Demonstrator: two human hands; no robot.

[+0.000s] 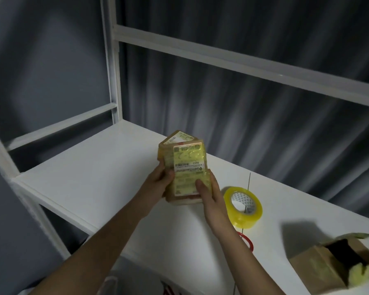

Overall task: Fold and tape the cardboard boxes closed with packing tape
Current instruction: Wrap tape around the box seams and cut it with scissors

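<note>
A small cardboard box (185, 165), wrapped in yellowish tape and bearing a white shipping label, is held upright just above the white shelf (90, 179). My left hand (158, 184) grips its left side. My right hand (209, 194) holds its lower right edge, thumb pressed on the label. A roll of yellow packing tape (243, 207) lies flat on the shelf just right of my right hand. At the lower right an open cardboard box (334, 265) lies with its flaps apart and its dark inside showing.
A red ring-shaped object (248, 241) lies partly hidden behind my right forearm. White shelf posts (112, 81) rise at the back left, with a grey curtain behind. The shelf's front edge runs diagonally at the lower left.
</note>
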